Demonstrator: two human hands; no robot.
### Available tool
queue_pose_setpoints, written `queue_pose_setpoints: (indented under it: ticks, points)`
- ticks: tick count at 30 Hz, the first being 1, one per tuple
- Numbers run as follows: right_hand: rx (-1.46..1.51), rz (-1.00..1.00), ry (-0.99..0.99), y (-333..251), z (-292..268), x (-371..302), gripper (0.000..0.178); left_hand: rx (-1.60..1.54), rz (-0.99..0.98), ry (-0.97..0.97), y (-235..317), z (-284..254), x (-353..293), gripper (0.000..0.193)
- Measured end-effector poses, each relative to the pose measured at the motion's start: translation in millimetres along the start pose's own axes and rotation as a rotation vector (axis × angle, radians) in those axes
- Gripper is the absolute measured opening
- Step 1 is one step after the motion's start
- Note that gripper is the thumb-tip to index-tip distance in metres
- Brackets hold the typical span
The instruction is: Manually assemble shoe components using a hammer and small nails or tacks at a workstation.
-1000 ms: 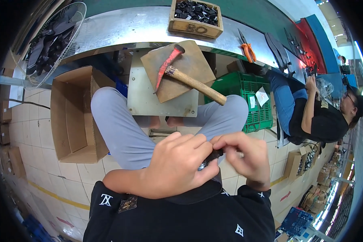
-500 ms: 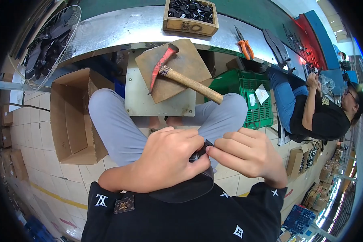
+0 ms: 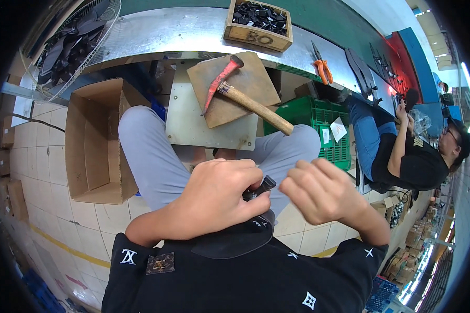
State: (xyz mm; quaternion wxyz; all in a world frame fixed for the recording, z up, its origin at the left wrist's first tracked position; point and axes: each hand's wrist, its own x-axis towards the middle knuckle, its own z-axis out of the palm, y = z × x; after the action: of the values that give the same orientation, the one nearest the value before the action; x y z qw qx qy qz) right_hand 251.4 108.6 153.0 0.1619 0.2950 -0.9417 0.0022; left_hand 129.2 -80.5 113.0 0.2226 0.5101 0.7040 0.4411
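Note:
My left hand (image 3: 222, 190) is closed on a black strap (image 3: 267, 183); its short end sticks out between thumb and fingers. Under that hand a wider dark piece with a rounded edge (image 3: 240, 249) lies against my black shirt; whether it joins the strap is hidden. To the right, apart from the strap, my right hand (image 3: 324, 190) is curled closed and a little blurred. Whether anything is inside its fingers cannot be seen. Beyond my knees, a hammer (image 3: 253, 107) with a red head and wooden handle rests on a brown square board (image 3: 266, 78) atop a pale metal stand (image 3: 185, 128).
A wooden box (image 3: 256, 37) of small black parts and orange-handled pliers (image 3: 322, 71) sit on the metal bench (image 3: 156, 34). At left are a wire basket (image 3: 102, 44) of black pieces and a cardboard box (image 3: 96, 193). A green crate (image 3: 335, 152) and a seated co-worker (image 3: 423, 161) are right.
My right hand has come off the strap's end and moved slightly right and up, with its fingers curled. The left hand keeps its hold, and more of the strap's end shows.

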Motion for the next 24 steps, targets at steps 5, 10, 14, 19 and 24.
queue_pose_setpoints:
  ticks: [5,10,14,19,24]
  points:
    - [0.215,0.367,0.118,11,-12,-9,0.01,-0.169,-0.08,-0.076,-1,-9,-3,0.025]
    - [0.615,0.681,0.01,7,-17,-14,0.007,-0.695,-0.238,-0.267,-6,-16,-4,0.022]
    - [0.926,0.767,0.042,7,-9,-1,0.012,-0.656,-0.256,-0.26,-3,-15,-6,0.023]
    - [1.124,0.472,0.099,11,11,-4,0.029,-0.789,-0.309,-0.242,-4,-8,-11,0.026]
    - [1.28,0.379,0.058,22,17,-3,0.029,-0.878,-0.26,-0.382,-8,-10,-3,0.022]
